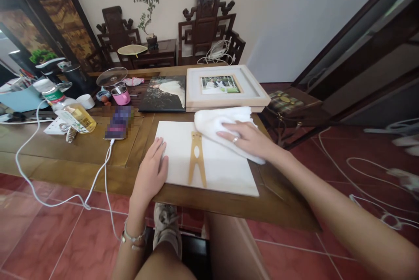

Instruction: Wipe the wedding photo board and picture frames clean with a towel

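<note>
Cloth (209, 124) (right hand (247, 138) atop) hides part of the board (225, 173).

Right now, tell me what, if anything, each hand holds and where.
The right hand holds the white cloth by its bunched upper part. The left hand grips nothing; it rests on the left edge of the white panel.

On the table (59, 158), cloth (208, 124) over the board (225, 173), picture frame (250, 86) behind, phone (118, 122) to the left.
</note>
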The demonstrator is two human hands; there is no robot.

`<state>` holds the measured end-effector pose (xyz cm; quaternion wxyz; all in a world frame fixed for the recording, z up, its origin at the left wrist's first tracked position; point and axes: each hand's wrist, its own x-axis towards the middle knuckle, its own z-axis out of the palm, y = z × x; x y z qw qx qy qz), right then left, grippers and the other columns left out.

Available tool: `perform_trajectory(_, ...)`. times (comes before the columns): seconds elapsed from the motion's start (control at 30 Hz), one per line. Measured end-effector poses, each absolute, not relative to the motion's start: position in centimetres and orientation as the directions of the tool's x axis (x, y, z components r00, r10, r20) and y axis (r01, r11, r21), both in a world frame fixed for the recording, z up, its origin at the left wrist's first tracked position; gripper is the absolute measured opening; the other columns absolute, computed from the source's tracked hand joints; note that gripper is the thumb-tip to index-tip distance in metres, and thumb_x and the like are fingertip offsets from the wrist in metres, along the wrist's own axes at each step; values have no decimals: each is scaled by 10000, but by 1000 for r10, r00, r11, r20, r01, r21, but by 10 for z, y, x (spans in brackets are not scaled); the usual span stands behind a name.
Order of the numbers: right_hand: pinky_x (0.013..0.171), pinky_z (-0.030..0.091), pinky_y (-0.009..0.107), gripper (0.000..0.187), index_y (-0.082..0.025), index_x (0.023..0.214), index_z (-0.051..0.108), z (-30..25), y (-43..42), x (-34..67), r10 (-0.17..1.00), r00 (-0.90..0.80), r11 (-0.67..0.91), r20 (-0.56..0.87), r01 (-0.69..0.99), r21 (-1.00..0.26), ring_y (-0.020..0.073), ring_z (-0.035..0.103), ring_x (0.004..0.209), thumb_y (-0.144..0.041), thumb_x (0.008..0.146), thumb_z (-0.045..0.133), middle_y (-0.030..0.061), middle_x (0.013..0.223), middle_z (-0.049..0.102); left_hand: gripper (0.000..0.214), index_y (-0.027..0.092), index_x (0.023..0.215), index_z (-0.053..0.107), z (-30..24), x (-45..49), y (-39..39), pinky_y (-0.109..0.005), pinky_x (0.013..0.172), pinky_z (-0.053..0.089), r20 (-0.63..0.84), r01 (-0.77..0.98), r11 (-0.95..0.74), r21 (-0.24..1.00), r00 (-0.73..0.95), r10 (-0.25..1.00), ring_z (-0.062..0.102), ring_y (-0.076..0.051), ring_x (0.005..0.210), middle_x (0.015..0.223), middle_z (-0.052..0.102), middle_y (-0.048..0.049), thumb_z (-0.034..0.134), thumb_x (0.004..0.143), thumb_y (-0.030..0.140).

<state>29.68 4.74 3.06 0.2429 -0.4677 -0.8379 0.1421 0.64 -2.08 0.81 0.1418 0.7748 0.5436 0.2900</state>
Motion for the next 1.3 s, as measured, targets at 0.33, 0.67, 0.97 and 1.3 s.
perform_trajectory(0.33,830,485,456,302,-216,773,633,26,-7,285,814,-471,580,340,701,-415,322,597,1063,-394,918,436,107,933,688,412,153,1346,483,6,5,-21,-456,1169,276,307,744,-376,552,238,921,318,-225,1414,1482,416,-134,396,949,221)
perform_trajectory(0.67,978,479,488,207,-206,811,673,39,-87,273,563,-716,825,414,516,-231,258,565,1190,-146,879,487,138,1222,651,417,98,1331,492,7,6,-21,-451,1169,277,293,763,-362,535,235,927,324,-235,1410,1473,419,-161,387,949,230)
perform_trajectory(0.97,996,452,532,356,-161,1119,639,43,-9,265,742,-615,656,267,749,-96,330,505,1248,-82,800,503,189,1333,555,409,154,1341,486,7,7,-21,-465,1166,279,309,748,-374,548,234,922,325,-230,1411,1483,413,-136,396,949,228)
perform_trajectory(1.3,1056,299,673,385,-148,918,725,22,-56,241,718,-618,673,320,733,-94,428,275,1367,-2,636,508,172,1433,454,420,117,1349,476,7,6,-21,-433,1176,268,292,757,-371,537,246,924,305,-230,1419,1487,403,-148,389,951,223)
